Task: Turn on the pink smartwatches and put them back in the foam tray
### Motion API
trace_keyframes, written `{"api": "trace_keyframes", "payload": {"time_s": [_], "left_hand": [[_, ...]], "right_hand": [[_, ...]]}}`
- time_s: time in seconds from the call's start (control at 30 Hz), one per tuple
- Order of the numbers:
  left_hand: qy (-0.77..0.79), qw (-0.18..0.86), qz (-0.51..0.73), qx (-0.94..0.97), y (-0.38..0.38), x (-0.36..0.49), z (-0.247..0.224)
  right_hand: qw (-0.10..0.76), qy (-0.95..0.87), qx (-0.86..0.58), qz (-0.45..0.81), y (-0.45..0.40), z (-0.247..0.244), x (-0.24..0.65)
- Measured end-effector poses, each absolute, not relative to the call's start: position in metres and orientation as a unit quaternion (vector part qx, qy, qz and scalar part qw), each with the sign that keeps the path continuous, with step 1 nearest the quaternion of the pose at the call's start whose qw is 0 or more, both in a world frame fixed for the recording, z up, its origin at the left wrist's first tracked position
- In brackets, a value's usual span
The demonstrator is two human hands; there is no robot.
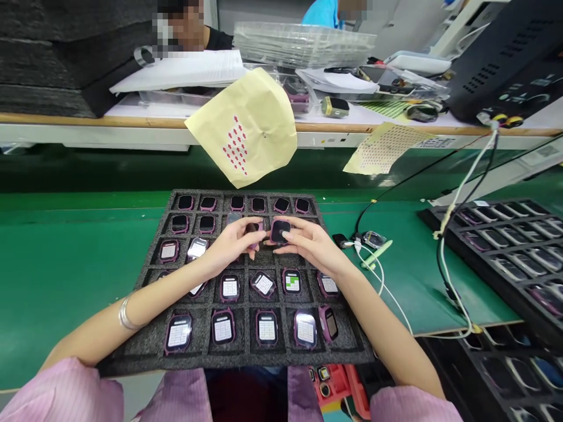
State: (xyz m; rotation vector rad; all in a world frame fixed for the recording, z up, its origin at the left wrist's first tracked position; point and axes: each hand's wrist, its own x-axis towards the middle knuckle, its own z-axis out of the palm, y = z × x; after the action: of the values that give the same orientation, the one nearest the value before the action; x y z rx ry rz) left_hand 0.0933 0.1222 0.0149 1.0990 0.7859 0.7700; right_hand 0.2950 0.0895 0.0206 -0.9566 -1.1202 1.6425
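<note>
Right-hand watch (280, 231), purple case, dark screen, is over the far-middle part of a black foam tray (246, 360), pinched between thumb and fingers of the right hand (314, 240). Left hand (229, 241) just beside it, thumb and fingers closed on left-hand watch (254, 227), also dark, partly covered by the fingers.

Tray around them: purple-cased watches in compartments. Two far rows mostly dark screens; nearer rows mostly lit with white grids. One lit watch (291, 282), near side of right hand, shows green blocks. Tilted watch (329, 324) at near right shares a compartment with a lit one.

Tray sits on green table (79, 234). To the right: white cable (398, 305), green stick-like tool (377, 255), small black device (340, 240). Farther right, second tray (448, 231) of watches.

Far side: shelf (145, 121) with papers (185, 67); black foam stack (39, 58) at left, black equipment box (505, 70) at right. Yellow sheet (268, 123) with red arrows hangs off the shelf edge. Behind, person in blue (321, 13).
</note>
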Motion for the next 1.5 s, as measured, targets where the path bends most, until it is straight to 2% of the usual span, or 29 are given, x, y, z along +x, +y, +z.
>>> {"api": "trace_keyframes", "payload": {"time_s": [0.17, 0.47, 0.7, 0.93, 1.5], "left_hand": [[0.366, 0.64, 0.337, 0.586, 0.121, 0.094, 0.006], [0.371, 0.545, 0.316, 0.682, 0.121, 0.088, -0.002], [0.362, 0.557, 0.301, 0.685, 0.117, 0.088, -0.003], [0.35, 0.51, 0.32, 0.718, 0.117, 0.088, -0.003], [0.349, 0.476, 0.32, 0.741, 0.12, 0.083, 0.003]], "right_hand": [[0.433, -0.447, -0.361, 0.694, 0.087, 0.014, 0.3], [0.437, -0.498, -0.388, 0.641, 0.087, 0.013, 0.297], [0.445, -0.493, -0.367, 0.652, 0.088, 0.011, 0.299], [0.45, -0.491, -0.37, 0.648, 0.088, 0.01, 0.3], [0.452, -0.493, -0.384, 0.636, 0.084, 0.012, 0.3]]}}
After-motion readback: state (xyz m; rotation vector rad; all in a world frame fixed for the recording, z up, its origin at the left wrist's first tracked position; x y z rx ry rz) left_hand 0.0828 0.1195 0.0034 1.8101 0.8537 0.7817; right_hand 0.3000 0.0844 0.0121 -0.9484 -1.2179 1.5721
